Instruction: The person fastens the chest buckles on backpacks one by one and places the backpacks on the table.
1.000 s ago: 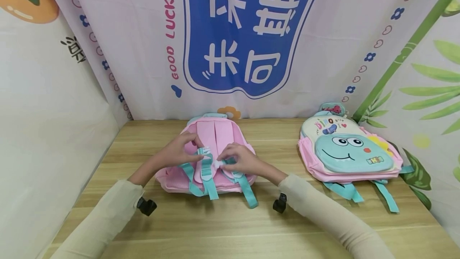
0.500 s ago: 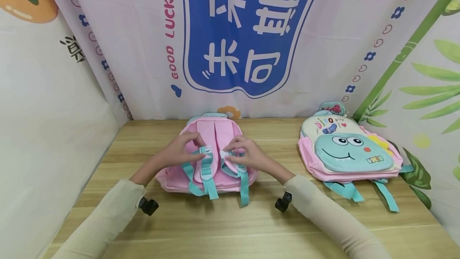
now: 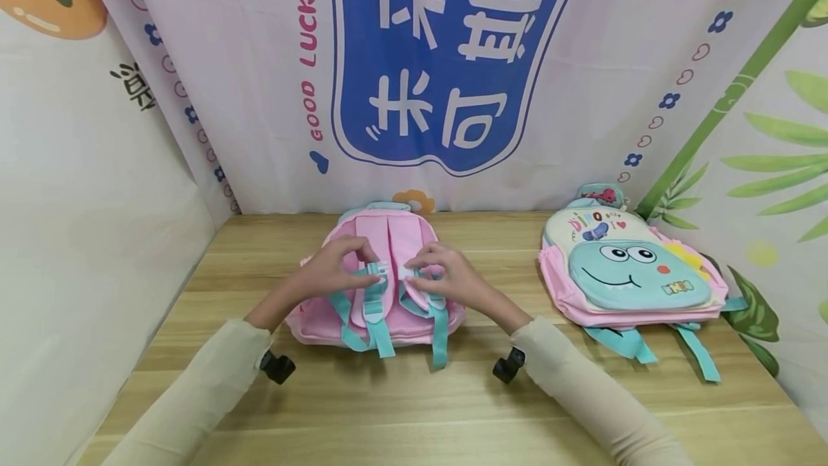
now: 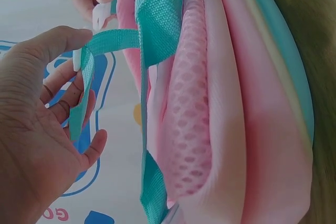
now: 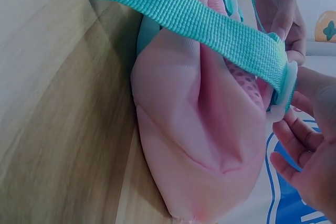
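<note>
A pink backpack (image 3: 371, 225) lies on the table with its straps facing up. My left hand (image 3: 333, 268) pinches a buckle half (image 3: 377, 270) on a turquoise strap between thumb and fingers. Opposite it, my right hand (image 3: 446, 272) pinches a white buckle half (image 3: 406, 273) on the other strap. A small gap separates the two halves, which face each other over the bag. In the left wrist view, turquoise webbing (image 4: 113, 41) runs from the left thumb to the bag. The right wrist view has a wide turquoise strap (image 5: 210, 24) crossing the pink side, with a white plastic piece (image 5: 286, 90) by the fingers.
To the right lies a second backpack (image 3: 637, 275), dinosaur-faced, front up, its turquoise straps (image 3: 698, 354) hanging toward the near side. A printed cloth backdrop (image 3: 259, 92) rises behind the wooden table (image 3: 401, 408). Strap tails (image 3: 440, 340) trail off the pink bag's near edge.
My right hand has moved up and slightly right with its buckle half, and its strap tail now hangs straighter. My left hand has shifted a little right, narrowing the gap between the halves since half a second ago.
</note>
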